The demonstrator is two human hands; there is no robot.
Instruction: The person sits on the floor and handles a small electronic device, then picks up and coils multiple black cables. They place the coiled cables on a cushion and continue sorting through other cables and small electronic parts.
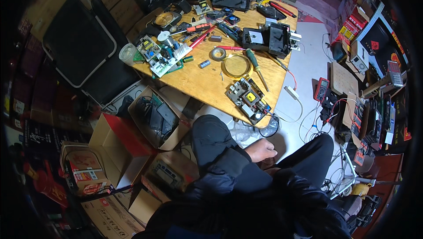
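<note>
My left hand [261, 150] is in front of my lap, between my knees, with its fingers curled closed. Whether anything is inside them is hidden. Just below it, my right hand [269, 164] shows only partly in shadow, its fingers out of sight. Closest to my hands is a circuit board [250, 100] with a yellow-labelled transformer, at the table's near corner. Beside it lie a screwdriver [257, 68] with a green handle and a round yellow-rimmed lens [236, 66]. Further left are a roll of tape [217, 54], a blue cylindrical capacitor [204, 64] and a larger circuit board [164, 53].
The wooden table [194, 87] carries an opened black plastic case [266, 39] and pliers with red handles [282, 9]. Open cardboard boxes [128, 151] stand left of my legs, below a black folding chair [81, 41]. A red multimeter [322, 88] and tangled cables lie to the right.
</note>
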